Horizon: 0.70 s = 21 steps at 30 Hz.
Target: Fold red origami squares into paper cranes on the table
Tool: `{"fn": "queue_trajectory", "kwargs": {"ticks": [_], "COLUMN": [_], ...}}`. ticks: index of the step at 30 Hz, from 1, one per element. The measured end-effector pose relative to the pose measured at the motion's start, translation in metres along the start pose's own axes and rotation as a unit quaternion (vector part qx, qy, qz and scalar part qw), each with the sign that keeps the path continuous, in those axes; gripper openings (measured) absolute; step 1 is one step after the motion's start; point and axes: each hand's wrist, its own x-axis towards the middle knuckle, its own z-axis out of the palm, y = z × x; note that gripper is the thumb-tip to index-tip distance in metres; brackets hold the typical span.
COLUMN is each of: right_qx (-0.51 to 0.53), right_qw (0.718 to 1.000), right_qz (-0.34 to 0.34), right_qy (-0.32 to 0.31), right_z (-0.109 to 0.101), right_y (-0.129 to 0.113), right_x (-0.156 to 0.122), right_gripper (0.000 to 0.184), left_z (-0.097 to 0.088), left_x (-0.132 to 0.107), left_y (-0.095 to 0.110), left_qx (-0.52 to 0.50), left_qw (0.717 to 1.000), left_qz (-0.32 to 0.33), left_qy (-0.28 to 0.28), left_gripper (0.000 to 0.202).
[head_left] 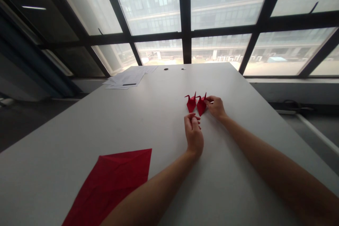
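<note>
Right hand (215,106) pinching right origami crane (201,107) — probably steadying it beside left origami crane (191,105). Left hand (194,135) loosely curled, seemingly empty — near both.

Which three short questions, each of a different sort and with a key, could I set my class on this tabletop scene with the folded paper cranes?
1. Multiple choice: how many red origami cranes stand on the white table? (a) one (b) two (c) four
2. True or false: the white paper sheets lie nearer the camera than the large red paper sheet.
3. Fill in: the fingertips of the person's ____ hand are at the side of a crane, while the other hand is curled nearer the camera.

Key: 1: b. 2: false; they lie farther off, towards the window. 3: right; the left hand is the curled one.
</note>
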Motion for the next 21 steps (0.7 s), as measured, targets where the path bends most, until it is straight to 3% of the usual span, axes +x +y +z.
{"fn": "queue_trajectory", "kwargs": {"ticks": [7,11,16,19,21], "right_qx": [0.012,0.025,0.025,0.017,0.019], "right_qw": [1.0,1.0,0.994,0.986,0.986], "right_qz": [-0.003,0.002,0.028,0.034,0.037], "right_qy": [-0.009,-0.003,0.107,0.161,0.164], "right_z": [0.0,-0.005,-0.025,-0.04,-0.049], "right_y": [-0.002,-0.005,-0.014,-0.021,-0.027], "right_x": [-0.002,-0.003,-0.003,-0.01,-0.02], "right_gripper": [0.02,0.029,0.033,0.032,0.033], "left_z": [0.001,0.001,0.0,0.001,0.003], "left_x": [-0.001,-0.001,0.001,-0.005,-0.011], "left_y": [0.001,0.001,-0.001,0.002,0.007], "left_qx": [-0.002,-0.005,0.009,0.059,0.104], "left_qw": [1.0,1.0,1.0,0.996,0.987], "left_qz": [-0.002,-0.004,0.009,0.059,0.109], "left_qy": [0.0,-0.001,0.0,-0.019,-0.061], "left_gripper": [0.016,0.015,0.015,0.014,0.014]}}
